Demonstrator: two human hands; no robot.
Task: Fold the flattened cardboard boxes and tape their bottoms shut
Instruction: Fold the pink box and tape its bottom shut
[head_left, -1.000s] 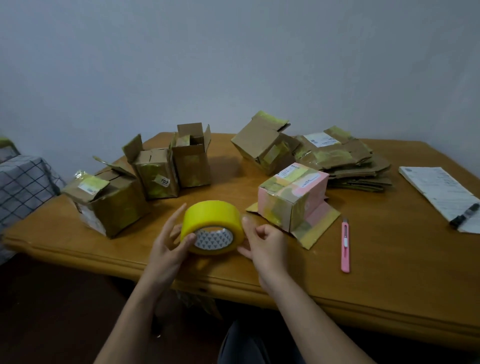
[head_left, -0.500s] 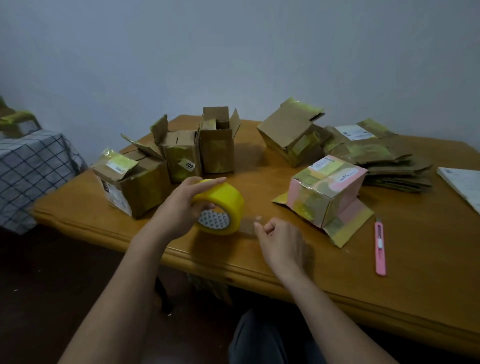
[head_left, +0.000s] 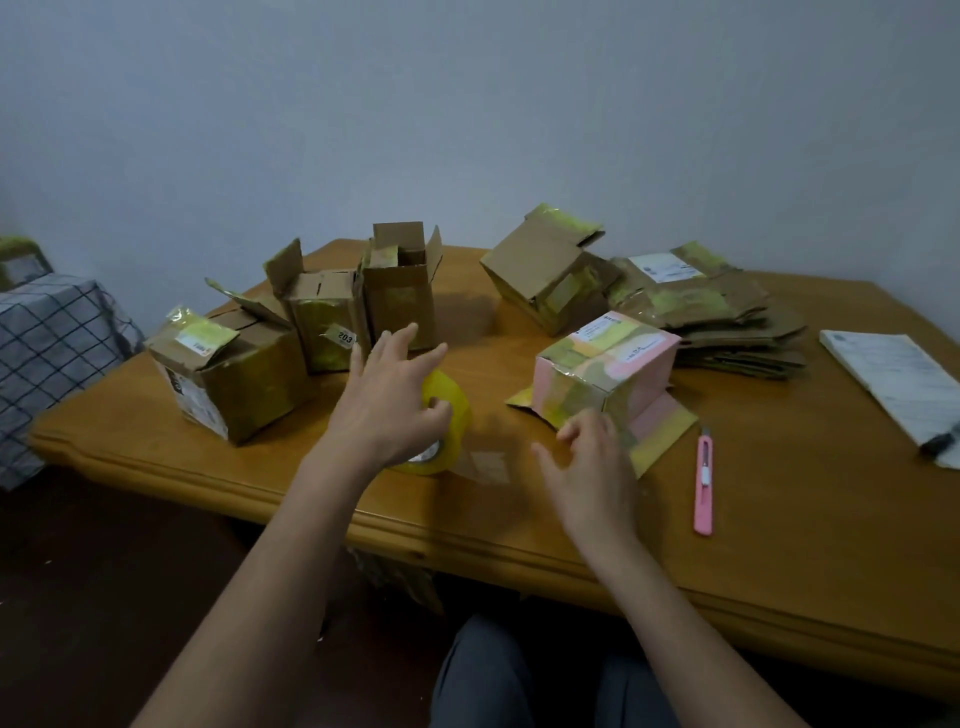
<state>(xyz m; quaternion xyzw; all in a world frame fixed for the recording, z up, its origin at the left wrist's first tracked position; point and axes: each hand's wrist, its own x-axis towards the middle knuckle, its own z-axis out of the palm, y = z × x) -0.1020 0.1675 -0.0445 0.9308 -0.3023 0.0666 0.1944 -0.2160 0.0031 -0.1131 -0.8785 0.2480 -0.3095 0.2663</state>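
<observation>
Left hand now lying over yellow tape roll, fingers spread straight, grip from moments ago loosened. Right hand releasing, fingers relaxed, reaching toward pink box. Clear glossy tape strip trailing from roll onto wooden table, between hands.

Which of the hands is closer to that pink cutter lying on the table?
The right hand, just left of the pink cutter by the pink box. The left hand rests on the tape roll, farther away.
</observation>
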